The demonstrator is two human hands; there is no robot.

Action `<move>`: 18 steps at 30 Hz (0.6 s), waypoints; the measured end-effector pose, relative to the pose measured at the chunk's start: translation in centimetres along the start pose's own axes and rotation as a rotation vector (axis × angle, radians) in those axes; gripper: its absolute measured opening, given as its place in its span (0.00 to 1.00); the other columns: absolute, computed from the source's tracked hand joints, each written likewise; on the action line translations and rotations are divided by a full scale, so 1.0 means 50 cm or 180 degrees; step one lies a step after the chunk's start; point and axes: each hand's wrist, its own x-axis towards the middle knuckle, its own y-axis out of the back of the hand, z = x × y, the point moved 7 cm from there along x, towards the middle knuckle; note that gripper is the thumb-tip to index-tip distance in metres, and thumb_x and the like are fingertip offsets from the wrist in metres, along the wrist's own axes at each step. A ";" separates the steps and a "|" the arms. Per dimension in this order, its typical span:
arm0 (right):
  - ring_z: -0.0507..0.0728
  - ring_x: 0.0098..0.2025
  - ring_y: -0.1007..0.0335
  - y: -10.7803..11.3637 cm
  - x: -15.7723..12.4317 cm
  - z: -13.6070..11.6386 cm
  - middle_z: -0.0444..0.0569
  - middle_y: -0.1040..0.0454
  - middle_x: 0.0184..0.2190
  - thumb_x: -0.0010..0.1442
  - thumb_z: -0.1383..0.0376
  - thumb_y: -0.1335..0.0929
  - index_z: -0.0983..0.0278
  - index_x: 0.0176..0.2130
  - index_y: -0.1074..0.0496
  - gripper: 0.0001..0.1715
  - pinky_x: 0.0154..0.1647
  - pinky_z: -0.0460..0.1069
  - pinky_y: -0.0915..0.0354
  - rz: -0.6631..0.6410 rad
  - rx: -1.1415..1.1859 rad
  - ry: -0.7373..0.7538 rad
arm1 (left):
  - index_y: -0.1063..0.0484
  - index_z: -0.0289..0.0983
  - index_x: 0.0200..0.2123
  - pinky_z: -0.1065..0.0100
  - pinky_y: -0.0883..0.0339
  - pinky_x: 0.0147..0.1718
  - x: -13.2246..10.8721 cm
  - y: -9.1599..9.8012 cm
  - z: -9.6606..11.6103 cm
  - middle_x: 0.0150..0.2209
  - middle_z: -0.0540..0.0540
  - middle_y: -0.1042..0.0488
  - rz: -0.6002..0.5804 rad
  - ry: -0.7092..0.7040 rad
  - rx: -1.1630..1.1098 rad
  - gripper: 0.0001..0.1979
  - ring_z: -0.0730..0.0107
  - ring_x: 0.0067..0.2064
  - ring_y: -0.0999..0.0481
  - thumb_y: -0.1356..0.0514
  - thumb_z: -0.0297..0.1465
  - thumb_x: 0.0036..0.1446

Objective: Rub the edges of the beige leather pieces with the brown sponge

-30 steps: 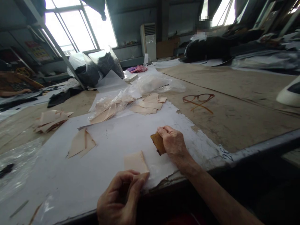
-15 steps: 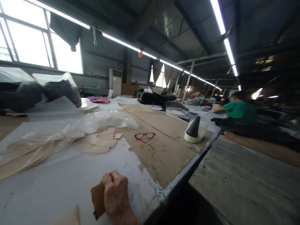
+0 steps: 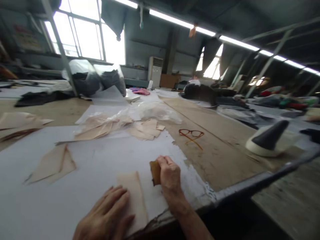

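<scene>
My left hand (image 3: 106,213) lies with its fingers spread over the left side of a pale beige fabric strip (image 3: 136,200) near the table's front edge. To the right of the strip, my right hand (image 3: 170,173) is closed round a small brown flat piece (image 3: 155,172), which stands out from the left of the fingers. White paper (image 3: 95,166) covers the table under both hands. Further left, folded beige pieces (image 3: 53,163) rest on the paper.
Brown-framed glasses (image 3: 192,134) lie folded on brown paper (image 3: 212,160). Beyond my hands are more beige pieces (image 3: 147,129) and clear plastic (image 3: 160,111). A white and black object (image 3: 268,140) stands at the right. The table's edge (image 3: 250,185) runs along the front right.
The view has turned left, so the glasses and my right hand appear further right. My left hand has come into view on the beige strip. The brown piece remains in my right hand.
</scene>
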 end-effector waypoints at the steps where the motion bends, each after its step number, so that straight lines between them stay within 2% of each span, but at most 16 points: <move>1: 0.51 0.20 0.44 -0.002 0.004 0.004 0.42 0.37 0.17 0.52 0.58 0.40 0.63 0.22 0.36 0.14 0.20 0.44 0.47 -0.0029 -0.0008 -0.0011 | 0.31 0.38 0.43 0.70 0.29 0.40 0.000 -0.002 0.006 0.42 0.46 0.27 -0.0229 -0.0093 0.0171 0.16 0.65 0.42 0.26 0.47 0.39 0.55; 2: 0.51 0.20 0.44 -0.005 0.007 0.007 0.42 0.37 0.17 0.52 0.56 0.40 0.63 0.22 0.35 0.15 0.20 0.44 0.47 -0.0055 -0.0040 -0.0001 | 0.31 0.37 0.43 0.69 0.30 0.41 0.001 -0.006 0.010 0.43 0.45 0.27 -0.0407 -0.0121 0.0313 0.15 0.64 0.44 0.27 0.47 0.38 0.55; 4: 0.51 0.21 0.43 -0.009 0.009 0.009 0.42 0.37 0.17 0.52 0.55 0.40 0.63 0.22 0.35 0.17 0.20 0.44 0.47 -0.0093 -0.0151 0.0056 | 0.31 0.35 0.42 0.66 0.30 0.42 0.001 -0.009 0.020 0.43 0.43 0.27 -0.0479 -0.0102 0.0468 0.15 0.63 0.44 0.28 0.46 0.36 0.54; 8: 0.51 0.21 0.42 -0.012 0.000 -0.005 0.42 0.35 0.17 0.52 0.54 0.40 0.63 0.23 0.34 0.17 0.22 0.44 0.46 -0.0138 -0.0399 0.0251 | 0.30 0.33 0.40 0.61 0.27 0.36 0.001 -0.007 0.035 0.40 0.40 0.26 -0.0247 -0.0021 0.0594 0.15 0.58 0.41 0.26 0.47 0.35 0.53; 12: 0.51 0.20 0.43 -0.011 -0.009 -0.018 0.42 0.36 0.16 0.52 0.53 0.41 0.63 0.23 0.34 0.18 0.21 0.44 0.47 -0.0115 -0.0620 0.0375 | 0.30 0.32 0.40 0.56 0.29 0.40 0.011 -0.003 0.034 0.41 0.40 0.27 -0.0259 0.0061 0.0560 0.14 0.57 0.43 0.27 0.48 0.33 0.52; 15: 0.51 0.20 0.44 -0.012 -0.010 -0.022 0.42 0.37 0.16 0.52 0.53 0.41 0.64 0.23 0.34 0.19 0.20 0.44 0.47 -0.0104 -0.0769 0.0452 | 0.31 0.31 0.43 0.59 0.31 0.43 0.017 0.001 0.037 0.45 0.40 0.29 -0.0301 -0.0049 0.0508 0.16 0.58 0.47 0.30 0.48 0.32 0.53; 18: 0.50 0.20 0.44 -0.020 -0.008 -0.020 0.41 0.38 0.16 0.52 0.53 0.40 0.64 0.23 0.34 0.19 0.21 0.44 0.47 -0.0195 -0.0803 0.0414 | 0.32 0.34 0.45 0.64 0.32 0.44 0.014 -0.002 0.038 0.45 0.43 0.28 -0.0385 -0.0099 0.0238 0.15 0.63 0.47 0.29 0.49 0.30 0.54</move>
